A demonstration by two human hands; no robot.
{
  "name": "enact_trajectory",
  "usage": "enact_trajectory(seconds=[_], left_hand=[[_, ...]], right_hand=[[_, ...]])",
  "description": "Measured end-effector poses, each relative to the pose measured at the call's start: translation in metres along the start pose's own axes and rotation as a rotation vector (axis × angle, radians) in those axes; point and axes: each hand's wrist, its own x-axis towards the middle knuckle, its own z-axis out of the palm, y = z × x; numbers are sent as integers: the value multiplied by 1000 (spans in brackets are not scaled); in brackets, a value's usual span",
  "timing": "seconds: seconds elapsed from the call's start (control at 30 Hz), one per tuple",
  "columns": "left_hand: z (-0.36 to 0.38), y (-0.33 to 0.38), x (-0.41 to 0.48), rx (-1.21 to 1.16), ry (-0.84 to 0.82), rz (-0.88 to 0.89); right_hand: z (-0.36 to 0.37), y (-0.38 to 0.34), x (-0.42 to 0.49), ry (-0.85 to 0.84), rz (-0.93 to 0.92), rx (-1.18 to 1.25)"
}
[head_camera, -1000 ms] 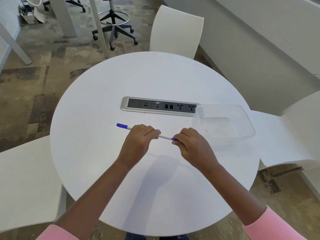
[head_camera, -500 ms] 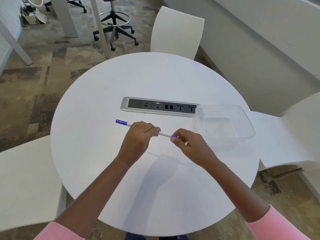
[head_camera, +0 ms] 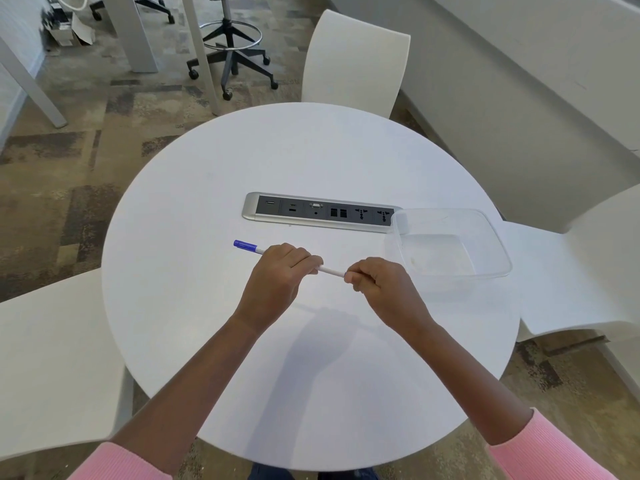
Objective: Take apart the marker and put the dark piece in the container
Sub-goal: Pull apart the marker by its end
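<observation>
A thin white marker [head_camera: 330, 270] with a blue end piece [head_camera: 245, 245] is held level just above the round white table [head_camera: 311, 161]. My left hand [head_camera: 277, 282] is closed around the middle of its barrel, and the blue end sticks out to the left. My right hand [head_camera: 377, 285] is closed over the marker's right end, hiding whatever is there. A clear plastic container [head_camera: 485, 233] sits on the table just right of my right hand, with nothing in it.
A silver and black socket strip [head_camera: 318, 212] is set into the table behind my hands, touching the container's left corner. White chairs stand at the left [head_camera: 52, 358], far side [head_camera: 353, 60] and right [head_camera: 581, 271]. A wheeled stool [head_camera: 228, 53] stands beyond.
My right hand has closed further over the marker's right end, so the small blue bit seen there before is now hidden. The marker has tilted and shifted slightly.
</observation>
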Motion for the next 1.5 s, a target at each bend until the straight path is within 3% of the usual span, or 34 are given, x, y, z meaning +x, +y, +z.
enact_trajectory(seconds=[0.1,0.2,0.47,0.6,0.87,1.03,1.3,1.5], left_hand=[[2,-1,-1,1,-11,10],[1,1,-3,-8,-12,11],[1,-1,-9,-9,-34,-8],[1,1,-10,-23,-34,-17],[-1,4,-5,-26,-28,-11],[-1,-2,-9,-8,-10,-43],[0,-5,-17,4,-22,-42],[2,-6,-22,-9,-12,-27]], right_hand=[[-5,0,5,-144,191,278],[-6,1,4,-221,261,409],[15,13,-12,119,-117,-112],[15,13,-12,165,-234,-217],[8,6,-10,3,20,97],[0,10,-6,-137,266,491],[-3,17,-8,-233,275,438],[1,18,-9,-186,273,544]])
